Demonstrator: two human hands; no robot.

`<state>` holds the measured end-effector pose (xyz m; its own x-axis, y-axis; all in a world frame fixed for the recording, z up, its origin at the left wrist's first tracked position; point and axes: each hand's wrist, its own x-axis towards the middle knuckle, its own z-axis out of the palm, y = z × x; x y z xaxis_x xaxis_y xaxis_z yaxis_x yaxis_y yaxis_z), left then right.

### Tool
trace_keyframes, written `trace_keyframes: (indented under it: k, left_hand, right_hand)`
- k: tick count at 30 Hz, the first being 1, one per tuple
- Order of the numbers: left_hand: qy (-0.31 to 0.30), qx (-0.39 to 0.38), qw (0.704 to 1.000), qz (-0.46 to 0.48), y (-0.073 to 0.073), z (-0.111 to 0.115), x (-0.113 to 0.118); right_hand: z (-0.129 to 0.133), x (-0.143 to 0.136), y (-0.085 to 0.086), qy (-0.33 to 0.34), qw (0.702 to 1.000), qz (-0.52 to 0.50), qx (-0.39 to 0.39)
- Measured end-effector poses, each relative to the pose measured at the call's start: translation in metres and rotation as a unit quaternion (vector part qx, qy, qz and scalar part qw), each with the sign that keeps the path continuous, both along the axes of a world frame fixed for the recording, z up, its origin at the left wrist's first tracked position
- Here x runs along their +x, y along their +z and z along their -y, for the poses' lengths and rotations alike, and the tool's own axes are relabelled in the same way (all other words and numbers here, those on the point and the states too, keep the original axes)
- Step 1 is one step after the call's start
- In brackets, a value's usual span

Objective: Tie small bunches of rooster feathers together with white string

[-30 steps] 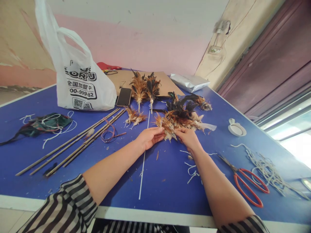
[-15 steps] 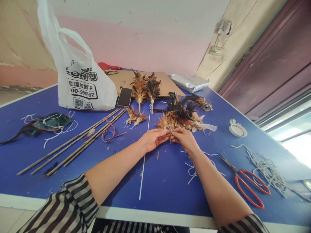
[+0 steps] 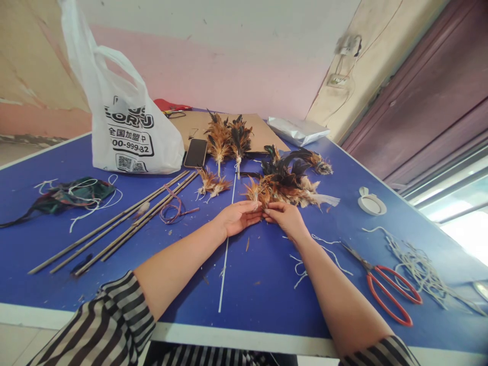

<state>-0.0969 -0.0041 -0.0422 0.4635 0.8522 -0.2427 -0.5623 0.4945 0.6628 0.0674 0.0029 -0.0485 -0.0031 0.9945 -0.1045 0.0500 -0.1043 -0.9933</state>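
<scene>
head view: my left hand (image 3: 238,217) and right hand (image 3: 284,217) meet fingertip to fingertip at the near edge of a heap of brown and black feathers (image 3: 284,180) on the blue table (image 3: 259,284). both hands are curled nearly closed, fingers pinching the quill ends of a small tuft (image 3: 258,193) pulled from that heap. 2 tied feather bundles (image 3: 227,137) lie beyond, next to a phone (image 3: 195,152) and a white plastic bag (image 3: 129,134). thin sticks (image 3: 114,229) lie to my left, red-handled scissors (image 3: 389,287) and loose white string (image 3: 419,267) to my right.
</scene>
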Motion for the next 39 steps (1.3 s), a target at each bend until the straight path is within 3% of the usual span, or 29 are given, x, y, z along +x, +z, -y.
trace_keyframes:
  k: [6, 8, 11, 14, 16, 20, 24, 27, 33, 39]
  left_hand:
    - [-0.011, 0.015, 1.000, 0.000, 0.001, 0.001, -0.001]
    - [-0.009, 0.018, 1.000, -0.007, 0.002, 0.001, -0.001]
    - [-0.008, 0.021, 1.000, -0.015, 0.003, 0.002, 0.000]
    - [-0.017, 0.028, 0.999, -0.024, 0.004, 0.002, 0.000]
    - [-0.011, 0.028, 0.999, -0.029, 0.005, 0.001, -0.001]
    - [0.020, 0.051, 0.998, -0.016, 0.007, 0.001, -0.004]
    - [-0.019, 0.074, 0.997, 0.020, 0.007, 0.004, -0.001]
    - [-0.040, 0.058, 0.997, 0.017, 0.003, 0.006, 0.003]
    - [-0.002, 0.010, 1.000, -0.004, -0.001, 0.002, 0.006]
    - [0.002, -0.005, 1.000, -0.006, 0.000, 0.003, 0.007]
  right_hand:
    - [0.004, -0.007, 0.002, -0.018, 0.985, 0.146, 0.089]
    - [0.001, -0.004, 0.003, -0.030, 0.991, 0.113, 0.066]
    - [-0.004, 0.006, 0.005, -0.044, 0.999, -0.029, 0.001]
    - [-0.010, 0.019, 0.006, -0.037, 0.986, -0.158, -0.042]
    - [-0.012, 0.024, 0.005, -0.029, 0.980, -0.187, -0.058]
    - [-0.012, 0.024, 0.001, -0.019, 0.981, -0.185, -0.061]
    - [-0.010, 0.017, 0.001, -0.011, 0.984, -0.171, -0.052]
    - [-0.008, 0.012, 0.001, -0.008, 0.988, -0.149, -0.048]
    - [-0.008, 0.010, 0.002, -0.030, 0.994, -0.101, -0.031]
    - [-0.009, 0.016, 0.007, -0.066, 0.990, -0.123, -0.017]
